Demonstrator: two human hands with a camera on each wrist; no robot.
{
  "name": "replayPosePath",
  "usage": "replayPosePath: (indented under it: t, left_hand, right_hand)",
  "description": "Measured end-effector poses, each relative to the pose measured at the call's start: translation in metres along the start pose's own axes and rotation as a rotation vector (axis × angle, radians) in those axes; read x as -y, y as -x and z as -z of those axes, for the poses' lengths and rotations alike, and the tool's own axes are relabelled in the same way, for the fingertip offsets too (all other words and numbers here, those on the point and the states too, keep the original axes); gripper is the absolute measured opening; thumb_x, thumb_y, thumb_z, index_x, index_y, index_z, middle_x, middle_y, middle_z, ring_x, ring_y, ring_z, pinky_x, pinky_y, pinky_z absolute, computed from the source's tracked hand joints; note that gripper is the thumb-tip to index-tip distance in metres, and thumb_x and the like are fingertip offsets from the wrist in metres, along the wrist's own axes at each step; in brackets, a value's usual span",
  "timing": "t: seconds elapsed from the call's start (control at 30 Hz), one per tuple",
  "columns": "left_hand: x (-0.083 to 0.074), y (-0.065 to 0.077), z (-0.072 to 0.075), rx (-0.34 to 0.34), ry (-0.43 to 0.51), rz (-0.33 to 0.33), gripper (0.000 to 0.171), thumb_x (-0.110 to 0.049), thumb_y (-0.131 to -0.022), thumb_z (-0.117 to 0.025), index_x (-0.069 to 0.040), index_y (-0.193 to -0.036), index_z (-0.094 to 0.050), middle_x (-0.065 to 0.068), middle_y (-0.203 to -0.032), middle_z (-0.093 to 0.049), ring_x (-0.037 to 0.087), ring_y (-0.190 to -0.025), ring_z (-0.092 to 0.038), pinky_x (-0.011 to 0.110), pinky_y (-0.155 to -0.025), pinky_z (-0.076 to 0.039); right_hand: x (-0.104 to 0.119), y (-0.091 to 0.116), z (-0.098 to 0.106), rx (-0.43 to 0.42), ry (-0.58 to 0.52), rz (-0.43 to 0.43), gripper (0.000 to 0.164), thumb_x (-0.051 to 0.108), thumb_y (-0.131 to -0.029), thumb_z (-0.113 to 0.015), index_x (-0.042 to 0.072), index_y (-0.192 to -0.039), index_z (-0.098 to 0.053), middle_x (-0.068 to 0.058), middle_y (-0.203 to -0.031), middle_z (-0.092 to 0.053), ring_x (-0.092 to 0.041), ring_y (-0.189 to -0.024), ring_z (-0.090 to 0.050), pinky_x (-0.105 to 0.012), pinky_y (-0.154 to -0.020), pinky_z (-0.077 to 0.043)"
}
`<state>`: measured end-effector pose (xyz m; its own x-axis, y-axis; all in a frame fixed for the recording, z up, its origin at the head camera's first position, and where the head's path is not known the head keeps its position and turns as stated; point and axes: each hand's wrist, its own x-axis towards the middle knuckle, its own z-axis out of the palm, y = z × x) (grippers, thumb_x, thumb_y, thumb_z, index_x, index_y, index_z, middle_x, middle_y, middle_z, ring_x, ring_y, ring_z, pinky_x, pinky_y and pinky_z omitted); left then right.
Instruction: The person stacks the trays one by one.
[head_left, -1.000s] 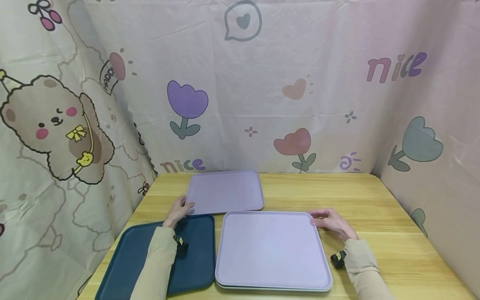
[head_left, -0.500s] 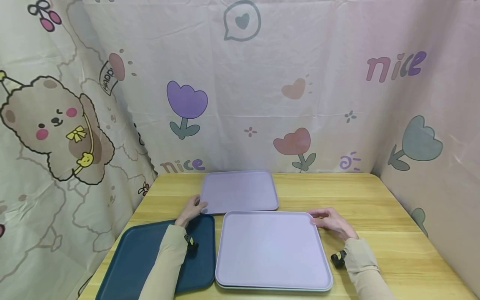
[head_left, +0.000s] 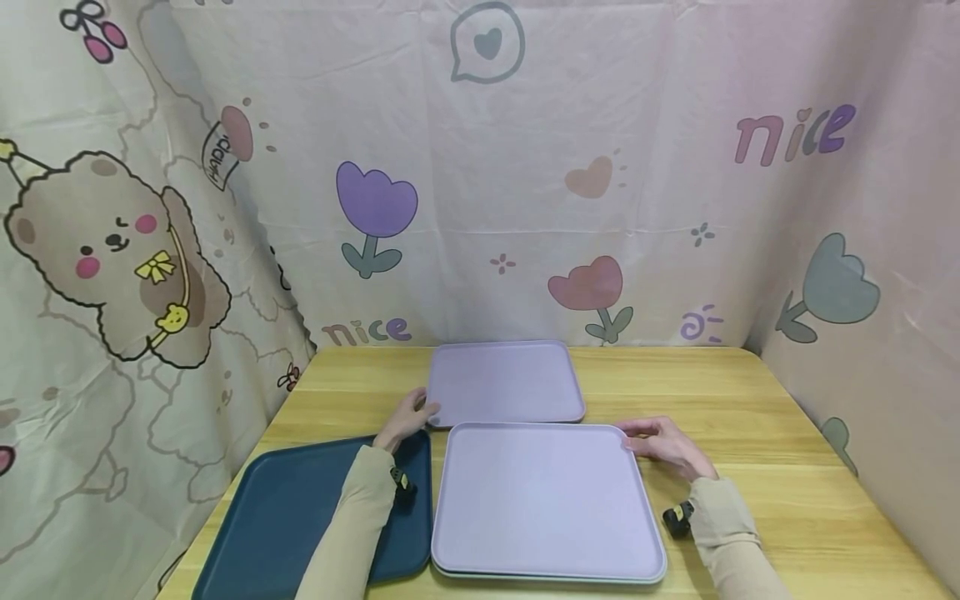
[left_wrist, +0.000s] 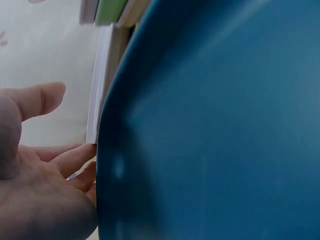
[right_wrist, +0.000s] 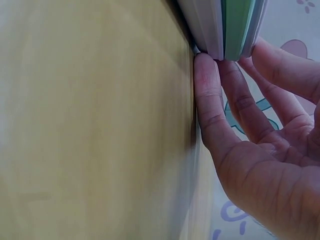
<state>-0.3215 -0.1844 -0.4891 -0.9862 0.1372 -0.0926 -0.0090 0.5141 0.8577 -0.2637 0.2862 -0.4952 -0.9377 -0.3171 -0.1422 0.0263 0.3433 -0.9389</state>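
Observation:
The left hand (head_left: 405,419) touches the left edge of a lavender tray (head_left: 506,382) at the back of the table. In the left wrist view its thumb stands away from the tray and its fingertips meet the tray's thin edge. The right hand (head_left: 667,446) rests its fingertips against the far right corner of a front stack, topped by a larger lavender tray (head_left: 547,500). Seen from the right wrist, extended fingers (right_wrist: 209,92) press on the stack's side, where a green tray (right_wrist: 236,30) shows between paler ones.
A dark blue tray (head_left: 277,500) lies at the front left, under the left forearm and beside the stack. The wooden table (head_left: 750,400) ends at a patterned curtain (head_left: 480,167) behind and at both sides.
The left hand has moved right, and the back lavender tray has slid right along with it, behind the front stack. The right hand and the stack have stayed in place.

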Motion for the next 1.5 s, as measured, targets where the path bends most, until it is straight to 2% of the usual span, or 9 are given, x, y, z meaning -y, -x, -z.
replayPosePath:
  t: [0.07,0.27,0.5,0.83,1.1,1.2,1.3,1.4,1.5]
  left_hand:
    - [-0.002,0.0,-0.003,0.009,0.003,-0.012,0.063,-0.018,-0.103,-0.054,0.013,-0.151,-0.029,0.035,-0.158,-0.03,0.051,-0.147,-0.031,0.06,-0.121,-0.03]
    - [-0.006,-0.005,-0.013,0.02,-0.003,-0.047,0.059,-0.017,-0.102,-0.054,0.012,-0.15,-0.033,0.035,-0.156,-0.034,0.051,-0.146,-0.033,0.059,-0.121,-0.029]
    - [-0.013,-0.006,-0.022,0.046,-0.029,-0.03,0.065,-0.021,-0.101,-0.057,0.012,-0.151,-0.03,0.034,-0.157,-0.032,0.05,-0.147,-0.031,0.059,-0.123,-0.027]
    - [-0.018,-0.007,-0.027,0.076,-0.016,-0.042,0.059,-0.021,-0.101,-0.058,0.01,-0.148,-0.038,0.032,-0.155,-0.039,0.049,-0.146,-0.035,0.06,-0.121,-0.03]
    - [-0.019,-0.009,-0.022,0.108,0.037,-0.006,0.069,-0.021,-0.101,-0.057,0.01,-0.154,-0.025,0.032,-0.161,-0.027,0.048,-0.15,-0.026,0.059,-0.125,-0.023]
    - [-0.019,-0.013,-0.019,0.103,0.058,-0.009,0.071,-0.017,-0.101,-0.056,0.013,-0.154,-0.021,0.034,-0.161,-0.024,0.049,-0.15,-0.024,0.058,-0.125,-0.021]
    - [-0.02,-0.018,-0.017,0.095,0.079,-0.007,0.068,-0.014,-0.101,-0.054,0.014,-0.153,-0.021,0.035,-0.161,-0.023,0.049,-0.151,-0.023,0.058,-0.126,-0.02]
    - [-0.022,-0.024,-0.015,0.089,0.097,-0.018,0.067,-0.01,-0.1,-0.053,0.017,-0.152,-0.02,0.036,-0.16,-0.023,0.049,-0.151,-0.022,0.057,-0.126,-0.019]
    - [-0.023,-0.028,-0.015,0.089,0.11,-0.02,0.067,-0.007,-0.099,-0.053,0.018,-0.151,-0.02,0.037,-0.159,-0.023,0.05,-0.15,-0.023,0.057,-0.126,-0.019]
  right_hand:
    - [-0.001,0.0,0.0,0.012,-0.013,0.011,0.05,0.009,-0.095,-0.066,-0.018,-0.134,-0.051,-0.033,-0.129,-0.062,0.0,-0.092,-0.063,-0.02,-0.08,-0.056]
    - [-0.001,-0.002,-0.001,0.007,-0.047,0.003,0.049,0.009,-0.094,-0.066,-0.018,-0.133,-0.052,-0.018,-0.121,-0.069,0.0,-0.09,-0.064,-0.019,-0.079,-0.056]
    - [-0.002,-0.001,0.0,0.012,-0.026,0.016,0.05,0.009,-0.094,-0.066,-0.018,-0.134,-0.051,-0.025,-0.125,-0.066,0.0,-0.091,-0.063,-0.02,-0.08,-0.056]
    - [0.001,0.0,0.0,-0.004,0.0,-0.004,0.049,0.009,-0.092,-0.069,-0.015,-0.132,-0.055,-0.021,-0.122,-0.069,-0.002,-0.091,-0.064,-0.022,-0.08,-0.056]
    - [0.009,-0.01,0.006,0.005,0.014,-0.007,0.053,0.003,-0.092,-0.064,-0.021,-0.135,-0.045,-0.034,-0.122,-0.062,-0.008,-0.09,-0.066,-0.027,-0.081,-0.061]
    - [0.013,-0.02,0.01,-0.026,0.015,-0.001,0.055,0.004,-0.095,-0.061,-0.021,-0.14,-0.04,-0.039,-0.127,-0.057,-0.012,-0.096,-0.067,-0.03,-0.086,-0.061]
    - [0.016,-0.033,0.013,-0.038,-0.008,0.012,0.059,0.004,-0.096,-0.058,-0.019,-0.145,-0.033,-0.041,-0.138,-0.048,-0.026,-0.111,-0.065,-0.036,-0.096,-0.058]
    - [0.02,-0.047,0.016,-0.027,-0.051,0.01,0.063,0.005,-0.099,-0.054,-0.017,-0.15,-0.023,-0.041,-0.149,-0.036,-0.041,-0.13,-0.053,-0.044,-0.108,-0.05]
    - [0.024,-0.061,0.018,-0.004,-0.102,-0.014,0.068,0.007,-0.102,-0.05,-0.013,-0.155,-0.013,-0.04,-0.157,-0.023,-0.05,-0.143,-0.034,-0.053,-0.119,-0.036]
